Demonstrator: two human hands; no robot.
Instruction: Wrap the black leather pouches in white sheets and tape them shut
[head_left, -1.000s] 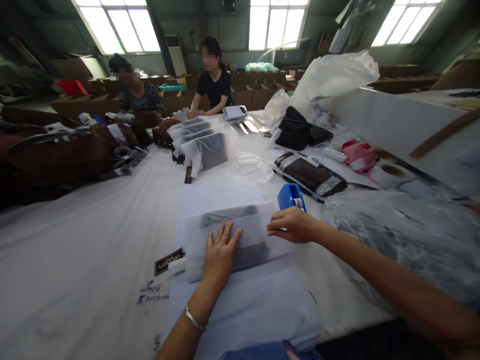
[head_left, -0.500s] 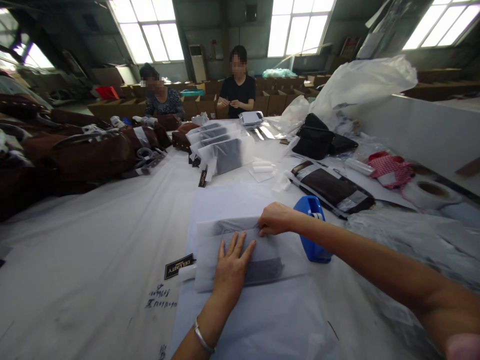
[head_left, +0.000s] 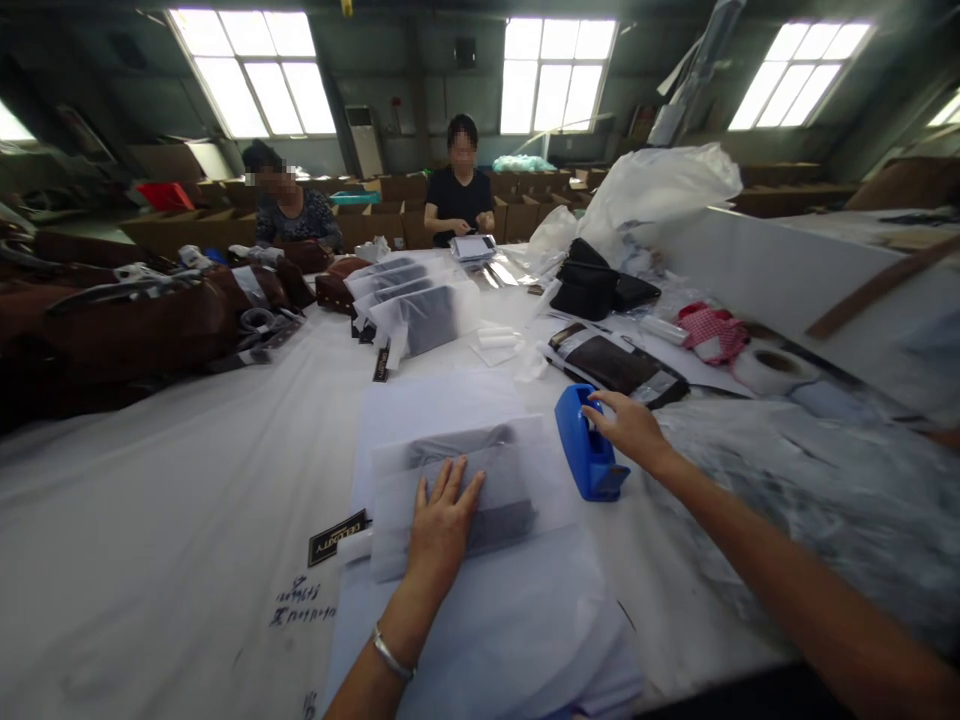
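My left hand (head_left: 441, 522) lies flat, fingers spread, on a dark item wrapped in thin white paper (head_left: 517, 470), pressing it onto a stack of white sheets (head_left: 525, 620). A black label tag (head_left: 337, 536) sticks out at the wrapped item's left end. My right hand (head_left: 628, 428) reaches to a blue tape dispenser (head_left: 583, 450) just right of the wrapped item, with its fingertips at the dispenser's top. Whether those fingers pinch any tape is hidden.
Several wrapped items (head_left: 420, 300) lie further up the white table (head_left: 165, 520). Brown bags (head_left: 135, 310) pile at the left, a black pouch (head_left: 589, 275), a bagged dark wallet (head_left: 615, 362) and a tape roll (head_left: 772, 365) at the right. Two people sit at the far end.
My right hand left the top edge of the wrapped item and moved right to the blue tape dispenser. My left hand stayed pressed on the wrap.
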